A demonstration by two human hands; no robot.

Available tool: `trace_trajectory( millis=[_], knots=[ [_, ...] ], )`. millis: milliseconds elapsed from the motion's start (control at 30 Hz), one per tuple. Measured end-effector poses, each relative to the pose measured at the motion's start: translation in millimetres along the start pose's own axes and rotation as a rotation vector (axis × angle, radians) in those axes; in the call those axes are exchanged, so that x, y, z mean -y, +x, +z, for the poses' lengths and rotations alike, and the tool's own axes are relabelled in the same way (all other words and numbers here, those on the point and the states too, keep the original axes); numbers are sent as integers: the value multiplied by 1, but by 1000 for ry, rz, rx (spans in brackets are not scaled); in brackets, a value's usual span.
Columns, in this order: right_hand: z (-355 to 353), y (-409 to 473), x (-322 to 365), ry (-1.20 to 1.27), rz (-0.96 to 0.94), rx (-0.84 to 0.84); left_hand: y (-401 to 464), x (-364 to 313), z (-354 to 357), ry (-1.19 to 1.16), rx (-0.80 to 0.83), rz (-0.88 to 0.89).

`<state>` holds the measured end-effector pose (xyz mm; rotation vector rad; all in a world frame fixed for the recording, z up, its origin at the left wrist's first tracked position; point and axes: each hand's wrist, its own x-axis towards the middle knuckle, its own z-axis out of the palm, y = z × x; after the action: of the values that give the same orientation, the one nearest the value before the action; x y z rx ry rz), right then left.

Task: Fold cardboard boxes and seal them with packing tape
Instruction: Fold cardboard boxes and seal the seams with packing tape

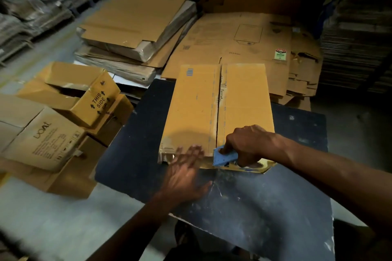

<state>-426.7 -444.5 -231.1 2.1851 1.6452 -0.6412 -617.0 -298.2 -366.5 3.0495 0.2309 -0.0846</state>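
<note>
the folded tan corrugated cardboard box (216,112) lies flaps-closed on the dark scuffed blue work table (265,207), its centre seam running away from the person. taping looks just begun: the right hand (248,144) grips a blue plastic tape dispenser (224,155) at the seam's near end. the left hand (186,174), blurred, fingers spread flat, steadies the near edge. next, probably a firm straight pull along the seam. assembled boxes (63,125) stand left.

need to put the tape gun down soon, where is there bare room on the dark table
Bare tabletop lies near the person, below the box, and in strips on either side of it. The near edge is crowded by the left hand and the right hand holding the tape gun.
</note>
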Motion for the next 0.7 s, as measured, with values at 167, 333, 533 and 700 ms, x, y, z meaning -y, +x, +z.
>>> trace_trajectory(
  millis=[167,333,533,700],
  knots=[
    [-1,1,0,-4,-10,41,17,-42,19,-166,-102,-120],
    [-2,-1,-9,2,-15,74,17,-39,17,-139,-99,-140],
    [8,-16,-25,-24,-9,62,15,-42,17,-118,-37,-153],
    [22,-41,-50,-20,64,99,12,-39,26,-136,-158,-122]
  ],
)
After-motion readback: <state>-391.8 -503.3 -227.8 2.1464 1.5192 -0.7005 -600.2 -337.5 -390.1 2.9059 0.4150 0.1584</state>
